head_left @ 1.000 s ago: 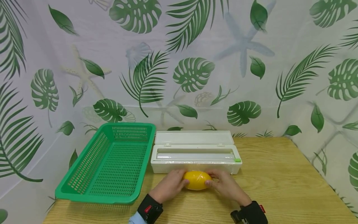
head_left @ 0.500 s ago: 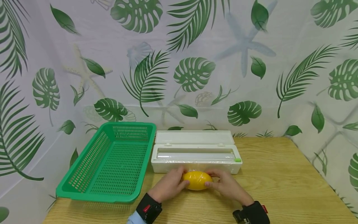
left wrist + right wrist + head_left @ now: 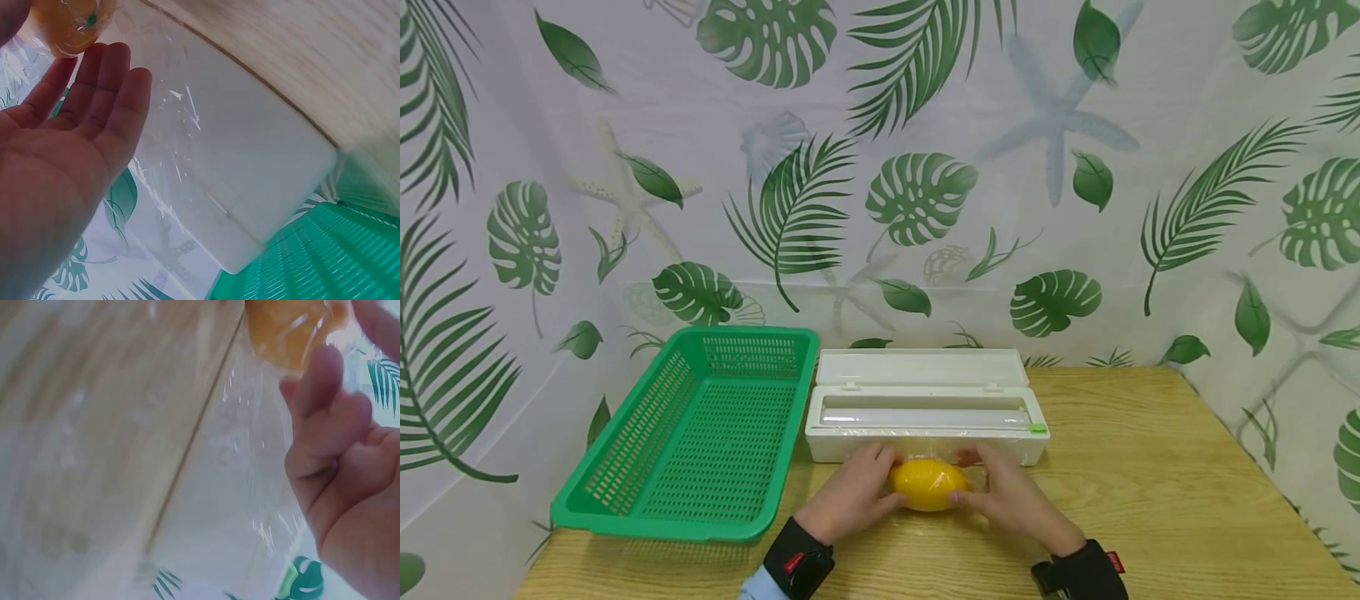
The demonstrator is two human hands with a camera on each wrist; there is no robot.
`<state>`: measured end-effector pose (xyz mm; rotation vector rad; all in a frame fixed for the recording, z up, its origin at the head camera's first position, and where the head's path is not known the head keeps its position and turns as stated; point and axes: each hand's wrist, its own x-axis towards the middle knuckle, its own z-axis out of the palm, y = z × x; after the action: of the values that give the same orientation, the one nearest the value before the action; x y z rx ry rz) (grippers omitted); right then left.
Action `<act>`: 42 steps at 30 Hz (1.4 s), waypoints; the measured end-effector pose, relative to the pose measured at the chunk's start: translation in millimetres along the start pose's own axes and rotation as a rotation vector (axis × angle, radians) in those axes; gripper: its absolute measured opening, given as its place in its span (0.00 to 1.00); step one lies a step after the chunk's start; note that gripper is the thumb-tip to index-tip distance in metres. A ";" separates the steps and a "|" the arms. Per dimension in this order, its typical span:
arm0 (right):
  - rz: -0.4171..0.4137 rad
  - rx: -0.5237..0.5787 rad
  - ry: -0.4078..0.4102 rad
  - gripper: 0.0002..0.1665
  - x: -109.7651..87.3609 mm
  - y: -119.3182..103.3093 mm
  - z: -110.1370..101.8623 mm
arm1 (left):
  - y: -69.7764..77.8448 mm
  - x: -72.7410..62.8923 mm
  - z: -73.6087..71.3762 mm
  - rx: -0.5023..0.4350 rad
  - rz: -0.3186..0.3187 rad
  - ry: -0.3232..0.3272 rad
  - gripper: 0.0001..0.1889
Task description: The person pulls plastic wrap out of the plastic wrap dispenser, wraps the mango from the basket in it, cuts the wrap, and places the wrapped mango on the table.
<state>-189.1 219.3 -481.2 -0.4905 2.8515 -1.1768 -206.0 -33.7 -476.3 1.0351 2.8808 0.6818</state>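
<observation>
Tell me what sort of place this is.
Probably a staged tabletop work spot, perhaps for kitchen-type jobs: a leaf-print sheet covers the background behind a wood-grain table, which bears a green basket and a white film dispenser.

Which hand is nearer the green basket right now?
Left. The left hand is right of the green basket, at the near end of the yellow fruit; the right hand is farther right, at the fruit's other end.

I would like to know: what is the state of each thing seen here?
Clear film: drawn out, wrinkled
Yellow fruit: covered by clear film
White box: open, lid tipped back
Film roll: inside white box
Green basket: upright
Left hand: holding yellow fruit
Right hand: holding yellow fruit
</observation>
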 end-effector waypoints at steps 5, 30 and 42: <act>0.025 -0.041 -0.009 0.33 -3.7 -4.7 -4.5 | -0.2 0.4 1.2 0.001 0.011 0.016 0.23; 0.000 -0.036 -0.028 0.23 -1.3 2.9 0.7 | -7.0 0.7 5.2 -0.024 0.013 0.022 0.22; -0.022 -0.069 0.044 0.19 -2.4 -0.2 1.1 | -4.1 0.3 1.2 -0.106 -0.013 -0.015 0.20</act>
<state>-186.6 219.2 -482.1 -0.5056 2.9401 -1.1094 -208.5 -35.8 -479.1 1.0038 2.8013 0.8129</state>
